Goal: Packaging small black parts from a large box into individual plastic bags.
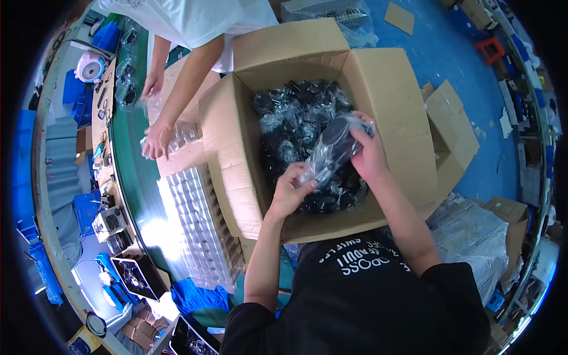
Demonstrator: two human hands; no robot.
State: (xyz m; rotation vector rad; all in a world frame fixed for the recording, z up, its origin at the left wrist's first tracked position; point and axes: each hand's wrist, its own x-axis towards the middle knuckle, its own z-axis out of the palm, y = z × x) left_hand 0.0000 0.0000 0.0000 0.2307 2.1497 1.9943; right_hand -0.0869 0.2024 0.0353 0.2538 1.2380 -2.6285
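Over the open cardboard box (236, 160) I hold a clear plastic bag with a black rounded item (335, 141) inside; its exact kind is hard to make out. My left hand (290, 192) pinches the loose lower end of the bag. Around the upper end, where the black item is, my right hand (370, 152) is closed. Beneath both hands, the box holds a heap of similar black items in clear bags (296, 112).
Across the box at upper left, a co-worker's hands (158, 139) touch clear plastic packaging. Stacked moulded trays (198, 228) stand left of the box, beside a green conveyor belt (139, 171) carrying bagged items. Flattened cardboard (452, 121) and a plastic-wrapped stack (473, 236) lie right.
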